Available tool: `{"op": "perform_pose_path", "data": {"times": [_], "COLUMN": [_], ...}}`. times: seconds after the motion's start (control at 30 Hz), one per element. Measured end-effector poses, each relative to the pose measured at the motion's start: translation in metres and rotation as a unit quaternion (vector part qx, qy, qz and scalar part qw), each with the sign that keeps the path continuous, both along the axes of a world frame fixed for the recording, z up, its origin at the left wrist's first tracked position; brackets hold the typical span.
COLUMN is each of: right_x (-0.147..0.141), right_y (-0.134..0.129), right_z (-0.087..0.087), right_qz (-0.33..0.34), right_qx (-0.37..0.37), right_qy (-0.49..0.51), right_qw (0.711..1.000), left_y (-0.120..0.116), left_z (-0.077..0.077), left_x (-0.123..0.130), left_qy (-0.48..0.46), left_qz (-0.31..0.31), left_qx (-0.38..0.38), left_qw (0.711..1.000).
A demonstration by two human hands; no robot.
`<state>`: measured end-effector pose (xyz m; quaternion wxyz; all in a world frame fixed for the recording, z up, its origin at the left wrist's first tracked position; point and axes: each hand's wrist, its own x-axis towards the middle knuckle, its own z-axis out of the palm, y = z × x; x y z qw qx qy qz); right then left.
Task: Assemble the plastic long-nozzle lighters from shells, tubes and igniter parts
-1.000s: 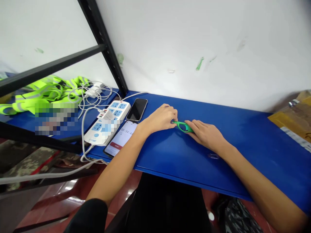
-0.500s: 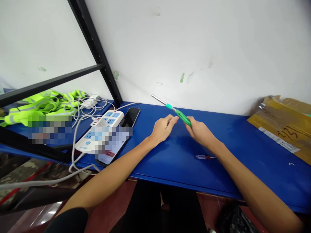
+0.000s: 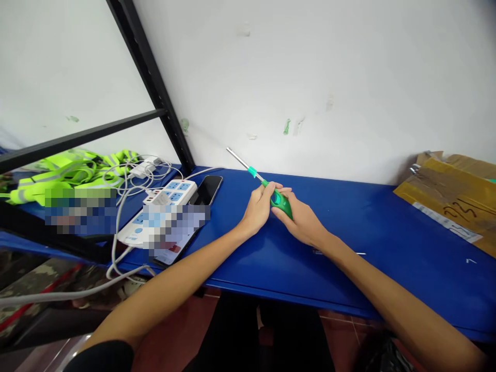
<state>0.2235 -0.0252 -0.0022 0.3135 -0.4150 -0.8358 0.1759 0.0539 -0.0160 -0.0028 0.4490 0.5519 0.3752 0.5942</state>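
A green-handled lighter [image 3: 282, 203] with a long metal tube is held above the blue table, its tube pointing up and to the left. Green tape wraps part of the tube. My right hand [image 3: 304, 217] grips the lower end of the handle. At the handle's upper left side, my left hand [image 3: 259, 206] is closed on it near the base of the tube. Under my right forearm lies a small screwdriver [image 3: 360, 253], mostly hidden; its thin shaft shows.
On the left are a white power strip [image 3: 185, 190], two phones [image 3: 209, 189], white cables and yellow-green reflective straps [image 3: 62, 175]. A black metal frame [image 3: 149, 77] rises behind them. A taped cardboard box [image 3: 445, 201] stands on the right of the blue table [image 3: 240, 268].
The lighter has shifted left and turned, showing more of its handle's broad side. My left hand has come against the handle. My right forearm now covers most of the screwdriver.
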Motion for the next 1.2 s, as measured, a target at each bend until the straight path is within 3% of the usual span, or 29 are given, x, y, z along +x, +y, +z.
{"op": "perform_pose_path", "data": {"times": [0.07,0.13,0.2,0.23,0.3,0.4,0.47,0.53,0.63,0.77,0.9,1.07,1.2], "right_x": [0.000,0.000,0.001,0.003,0.008,0.019,0.026,0.029,0.027,0.020,0.011,-0.001,-0.005], "right_y": [-0.002,-0.004,-0.007,-0.008,-0.007,0.000,0.004,0.005,-0.001,-0.010,-0.019,-0.025,-0.021], "right_z": [-0.001,-0.002,-0.001,0.001,0.007,0.019,0.024,0.027,0.032,0.037,0.032,0.021,0.013], "right_qz": [0.060,0.135,0.184,0.189,0.164,0.086,0.023,-0.017,-0.013,0.069,0.111,0.145,0.169], "right_qx": [-0.112,-0.238,-0.306,-0.310,-0.259,-0.074,0.039,0.077,0.036,-0.056,-0.103,-0.238,-0.330], "right_qy": [0.102,0.157,0.186,0.196,0.188,0.093,0.031,-0.005,0.012,0.066,0.094,0.180,0.228], "right_qw": [0.987,0.949,0.915,0.911,0.933,0.989,0.999,0.997,0.999,0.994,0.984,0.943,0.900], "left_y": [-0.006,-0.013,-0.019,-0.021,-0.023,-0.021,-0.018,-0.017,-0.017,-0.014,-0.010,-0.012,-0.012], "left_z": [0.007,0.013,0.019,0.022,0.025,0.024,0.023,0.024,0.032,0.046,0.048,0.042,0.038], "left_x": [-0.003,-0.006,-0.008,-0.008,-0.007,0.000,0.002,0.001,-0.010,-0.025,-0.025,-0.009,-0.003], "left_qy": [0.011,0.034,0.048,0.048,0.028,-0.046,-0.080,-0.071,-0.043,-0.081,-0.122,-0.180,-0.183], "left_qz": [-0.009,-0.042,-0.091,-0.110,-0.130,-0.131,-0.127,-0.125,-0.121,-0.106,-0.155,-0.140,-0.112], "left_qx": [0.017,0.035,0.060,0.073,0.093,0.109,0.106,0.095,0.097,0.116,0.067,-0.016,-0.032], "left_qw": [1.000,0.998,0.993,0.990,0.987,0.984,0.983,0.985,0.987,0.984,0.978,0.974,0.976]}}
